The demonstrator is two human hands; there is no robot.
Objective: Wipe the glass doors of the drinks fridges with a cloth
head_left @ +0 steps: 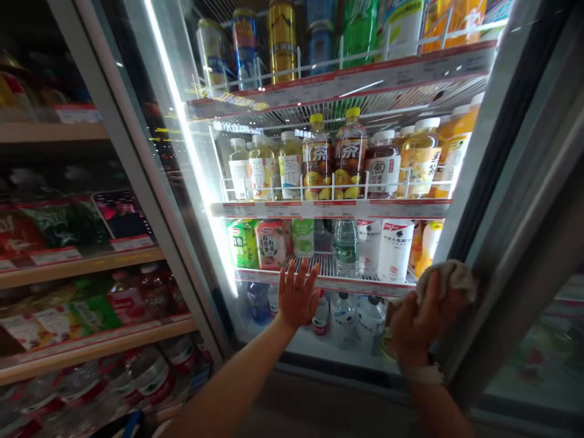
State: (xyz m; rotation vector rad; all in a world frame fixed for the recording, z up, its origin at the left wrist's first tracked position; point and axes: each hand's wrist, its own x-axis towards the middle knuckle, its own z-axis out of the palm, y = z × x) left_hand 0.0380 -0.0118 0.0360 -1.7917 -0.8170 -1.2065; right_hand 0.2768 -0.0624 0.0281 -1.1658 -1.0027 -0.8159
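**Cloth on fridge door edge, other hand flat on glass**

Right hand: fingers curled shut around a crumpled whitish cloth. Cloth bunches out above the fingertips and is pressed against the grey metal door frame at the right edge of the glass. Thumb sits on the near side of the wad, the other fingers wrapped over it. Pale band on that wrist.

Left hand: open, fingers spread and pointing up, palm flat against the glass door. Holds nothing. Well apart from the cloth, which lies to its right at about the same height.

Behind the glass, lit cooler shelves with red-and-white price strips; print too small to read.
- Top shelf: cans, one gold, one blue, plus green and orange packs. Labels not legible.
- Second shelf: yellow-capped tea bottles with a large "茶" character; pale bottles at left also marked "茶"; a dark bottle with a white label; orange drinks at far right.
- Third shelf, level with the left fingertips: green carton, pink carton with Chinese text I can't make out fully, a clear water bottle, white bottles with dark print.
- Bottom: water bottles, partly hidden by the left hand.

Left of the cooler: open wooden shelves with packaged snacks and red-capped bottles, dim and blurred, text unreadable.
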